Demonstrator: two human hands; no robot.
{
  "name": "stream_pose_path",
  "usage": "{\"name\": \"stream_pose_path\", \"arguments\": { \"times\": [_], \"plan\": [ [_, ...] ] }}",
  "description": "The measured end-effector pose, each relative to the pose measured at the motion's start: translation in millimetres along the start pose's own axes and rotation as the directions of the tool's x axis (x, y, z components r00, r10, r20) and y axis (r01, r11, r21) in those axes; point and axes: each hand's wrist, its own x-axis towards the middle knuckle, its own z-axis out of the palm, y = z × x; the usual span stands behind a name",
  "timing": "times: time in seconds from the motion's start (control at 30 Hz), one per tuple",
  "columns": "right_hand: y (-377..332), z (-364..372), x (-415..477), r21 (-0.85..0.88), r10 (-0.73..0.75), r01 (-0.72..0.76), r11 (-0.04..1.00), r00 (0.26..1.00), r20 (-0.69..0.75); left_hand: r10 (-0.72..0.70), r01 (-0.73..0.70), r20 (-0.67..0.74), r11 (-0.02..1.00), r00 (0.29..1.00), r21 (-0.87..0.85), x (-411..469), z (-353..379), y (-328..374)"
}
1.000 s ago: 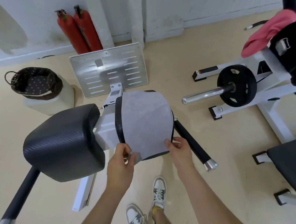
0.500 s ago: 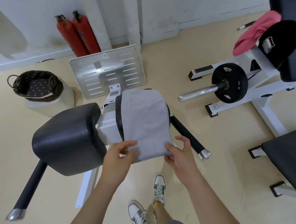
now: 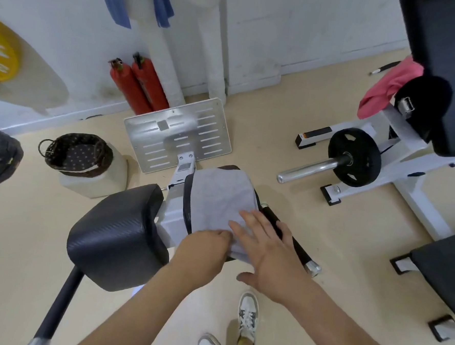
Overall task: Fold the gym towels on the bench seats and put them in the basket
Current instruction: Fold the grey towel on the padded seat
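Right now the gray towel (image 3: pixel 219 196) lies on the small black seat pad (image 3: pixel 187 204) and covers almost all of its top. Only a dark strip shows along the pad's left edge. The towel's near end hangs a bit over the pad's near edge, toward my feet.

My left hand (image 3: pixel 203 247) has its fingers curled at the towel's near left corner. I think it is holding the cloth there so it does not slip off. My right hand (image 3: pixel 269 252) is flat, with fingers straight and spread, pressing on the near right part of the towel. It holds nothing. I guess I press like that to make the fold lie smooth.

The towel looks soft and pale gray, mostly flat with a few faint creases. It looks folded into a narrow strip, but I cannot tell how many layers.

The basket (image 3: pixel 103 151) sits on a cream block (image 3: pixel 98 183) on the floor, well apart to the left, so the towel is not in it yet. A pink towel (image 3: pixel 383 91) lies on another machine, far right.
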Motion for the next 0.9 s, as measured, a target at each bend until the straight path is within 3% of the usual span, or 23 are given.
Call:
{"name": "stream_pose_path", "arguments": {
  "times": [0.07, 0.13, 0.2, 0.3, 0.37, 0.43, 0.5, 0.57, 0.63, 0.7, 0.8, 0.9],
  "plan": [
    [1, 1, 9, -0.052, -0.096, 0.093, 0.994, 0.994, -0.047, 0.014, -0.013, 0.069, 1.000, 0.998, -0.012, 5, -11, 3],
    [6, -12, 21, 0.028, -0.112, 0.112, 0.993, 0.994, 0.001, 0.022, 0.001, 0.167, 0.990, 0.986, -0.140, 12, -21, -3],
    [11, -33, 32, 0.240, -0.080, 0.043, 0.970, 0.986, 0.144, 0.047, 0.046, 0.292, 0.952, 0.955, -0.304, 20, -33, -14],
    [19, -55, 63, 0.383, -0.048, -0.071, 0.921, 0.955, 0.292, 0.082, 0.136, 0.362, 0.833, 0.928, -0.537, 36, -55, -42],
    [27, -61, 87, 0.503, -0.014, -0.166, 0.848, 0.942, 0.334, 0.047, 0.233, 0.363, 0.688, 0.931, -0.687, 47, -68, -67],
    [36, -60, 109, 0.622, 0.039, -0.219, 0.752, 0.956, 0.289, -0.031, 0.334, 0.354, 0.415, 0.935, -0.846, 57, -73, -92],
    [42, -57, 128, 0.652, 0.121, -0.250, 0.716, 0.964, 0.236, -0.140, 0.343, 0.322, 0.169, 0.936, -0.924, 69, -71, -107],
    [45, -53, 149, 0.639, 0.193, -0.291, 0.712, 0.956, 0.221, -0.225, 0.346, 0.321, 0.081, 0.920, -0.935, 81, -66, -116],
    [44, -46, 167, 0.608, 0.239, -0.332, 0.721, 0.943, 0.231, -0.277, 0.395, 0.364, 0.063, 0.889, -0.916, 90, -55, -121],
    [42, -38, 181, 0.542, 0.247, -0.341, 0.768, 0.939, 0.241, -0.368, 0.441, 0.373, 0.120, 0.852, -0.889, 96, -38, -122],
    [39, -27, 196, 0.367, 0.225, -0.305, 0.879, 0.943, 0.245, -0.521, 0.452, 0.200, 0.416, 0.830, -0.789, 101, -21, -117],
    [37, -22, 207, 0.229, 0.238, -0.292, 0.928, 0.942, 0.235, -0.536, 0.403, 0.047, 0.572, 0.843, -0.714, 106, -14, -115]
  ]
}}
